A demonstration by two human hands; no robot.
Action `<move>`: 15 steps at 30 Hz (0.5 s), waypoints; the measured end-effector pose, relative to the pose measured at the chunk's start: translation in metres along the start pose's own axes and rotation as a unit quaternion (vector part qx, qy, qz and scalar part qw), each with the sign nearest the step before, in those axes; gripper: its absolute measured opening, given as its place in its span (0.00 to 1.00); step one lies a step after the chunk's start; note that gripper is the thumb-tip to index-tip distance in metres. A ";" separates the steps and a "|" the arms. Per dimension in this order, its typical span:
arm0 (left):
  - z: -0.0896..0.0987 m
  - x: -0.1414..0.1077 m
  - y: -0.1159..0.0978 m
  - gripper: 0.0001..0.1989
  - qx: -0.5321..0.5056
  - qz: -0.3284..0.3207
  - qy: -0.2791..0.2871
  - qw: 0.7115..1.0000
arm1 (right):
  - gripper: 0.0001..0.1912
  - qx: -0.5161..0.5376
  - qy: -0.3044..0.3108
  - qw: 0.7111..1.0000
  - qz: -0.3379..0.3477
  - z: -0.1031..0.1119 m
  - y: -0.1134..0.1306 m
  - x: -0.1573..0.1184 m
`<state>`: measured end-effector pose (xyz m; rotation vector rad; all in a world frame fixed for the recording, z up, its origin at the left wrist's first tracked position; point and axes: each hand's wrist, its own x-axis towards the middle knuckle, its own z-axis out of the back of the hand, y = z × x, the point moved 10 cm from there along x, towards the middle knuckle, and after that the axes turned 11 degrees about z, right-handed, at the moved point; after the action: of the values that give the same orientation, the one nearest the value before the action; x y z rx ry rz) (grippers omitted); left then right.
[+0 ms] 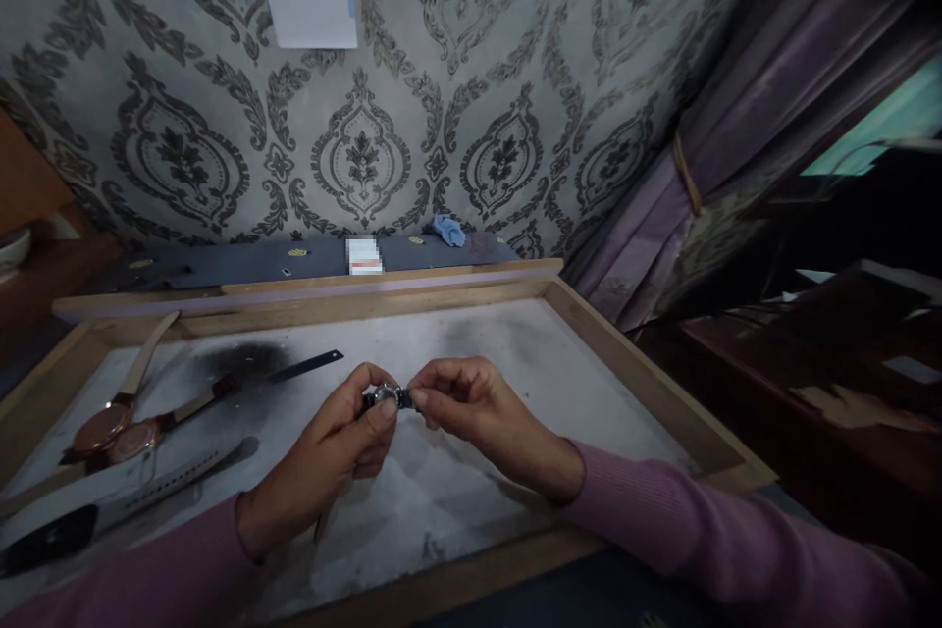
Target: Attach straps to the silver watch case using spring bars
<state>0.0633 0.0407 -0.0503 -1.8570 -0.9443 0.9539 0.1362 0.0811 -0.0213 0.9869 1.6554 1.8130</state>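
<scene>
Rose-gold watches: a larger one (101, 427) with a pale strap and a smaller one (134, 440) just beside it, at the tray's left end; any lettering on their dials is too small to read.
Grey strap (181, 486): below those watches, a row of holes along it, slanting up to the right; no writing can be made out.
Dark strip (307, 367): flat, with a hole near its right end, lying beyond the left hand (335, 451) and apart from it.
Left hand grip: closed on the small watch (386, 394), thumb on the near side of the case, fingers behind.
Small watch position: raised between the two hands, over the middle of the tray (640, 378); touched by both, so neither is nearer.
Small watch axis: crosswise, roughly left to right, the case toward the left hand and a short dark strap piece pointing at the right; its dial is mostly covered, no brand legible.
White packet (364, 255): on the counter (272, 260) behind the tray, its print blurred into blocks around a reddish band.
Right hand (486, 412): thumb and fingertips pinching the small watch's strap piece, just right of the case.
</scene>
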 end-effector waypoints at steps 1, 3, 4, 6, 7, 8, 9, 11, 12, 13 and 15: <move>-0.001 0.000 0.000 0.10 -0.001 0.001 0.001 1.000 | 0.13 0.003 -0.001 1.000 -0.001 0.000 -0.001 0.000; -0.001 0.001 -0.001 0.10 -0.001 0.003 0.004 1.000 | 0.13 0.012 -0.004 1.000 -0.008 0.000 -0.003 -0.001; -0.001 0.001 -0.001 0.10 0.001 0.005 0.004 1.000 | 0.14 0.017 -0.006 1.000 -0.013 0.000 -0.004 -0.001; -0.001 0.002 0.000 0.10 0.007 0.007 0.004 1.000 | 0.14 0.030 -0.008 0.999 -0.030 -0.001 -0.006 -0.001; 0.000 0.002 0.000 0.10 0.009 0.008 0.003 1.000 | 0.15 0.038 -0.009 0.999 -0.039 -0.001 -0.008 -0.002; 0.000 0.002 0.001 0.10 0.011 0.010 0.003 1.000 | 0.15 0.045 -0.010 0.998 -0.046 -0.002 -0.009 -0.002; 0.000 0.001 0.001 0.10 0.012 0.011 0.002 1.000 | 0.15 0.051 -0.011 0.997 -0.053 -0.002 -0.010 -0.002; 0.000 0.001 0.001 0.10 0.012 0.012 0.003 1.000 | 0.15 0.059 -0.011 0.996 -0.061 -0.003 -0.012 -0.002; 0.000 0.000 0.001 0.10 0.012 0.013 0.004 1.000 | 0.15 0.062 -0.012 0.996 -0.064 -0.003 -0.013 -0.002; -0.001 0.000 0.001 0.10 0.013 0.014 0.006 1.000 | 0.15 0.064 -0.012 0.996 -0.065 -0.003 -0.014 -0.002; -0.001 0.000 0.000 0.09 0.014 0.015 0.005 1.000 | 0.15 0.068 -0.014 0.995 -0.066 -0.003 -0.015 -0.002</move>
<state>0.0641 0.0404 -0.0499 -1.8551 -0.8944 0.9703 0.1339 0.0800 -0.0368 0.9318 1.8028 1.6110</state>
